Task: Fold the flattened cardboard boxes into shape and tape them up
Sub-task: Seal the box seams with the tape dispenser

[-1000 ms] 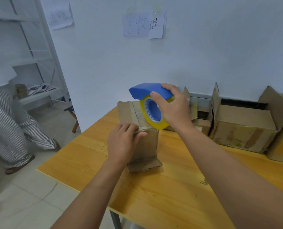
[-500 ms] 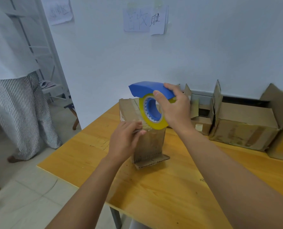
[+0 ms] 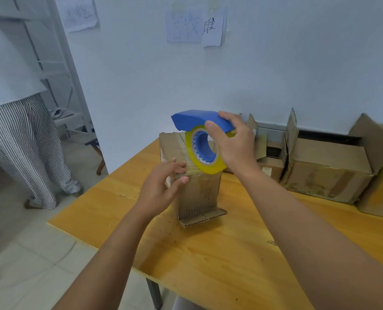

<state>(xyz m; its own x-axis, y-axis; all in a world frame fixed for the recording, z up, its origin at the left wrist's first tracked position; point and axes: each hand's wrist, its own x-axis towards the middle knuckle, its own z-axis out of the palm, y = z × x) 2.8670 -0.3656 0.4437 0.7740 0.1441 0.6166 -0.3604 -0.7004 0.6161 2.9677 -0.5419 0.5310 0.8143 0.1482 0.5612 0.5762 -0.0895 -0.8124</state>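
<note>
A small brown cardboard box (image 3: 196,193) stands upright on the wooden table (image 3: 208,253), one bottom flap splayed out toward me. My right hand (image 3: 235,144) grips a blue tape dispenser (image 3: 197,120) with a yellow roll of tape (image 3: 205,168) above the box's top front edge. A strip of tape runs from the roll to my left hand (image 3: 161,186), which pinches the tape end between thumb and fingers against the box's upper left corner.
Several open, worn cardboard boxes (image 3: 327,173) line the wall at the table's back right. A person in striped trousers (image 3: 27,153) stands on the tiled floor at the left, near white shelving (image 3: 58,86). The table's left edge runs close to the box.
The box has been turned a little, its flap now swung right. My left hand shifted from lying on the box to pinching the tape end. The person at left walked closer.
</note>
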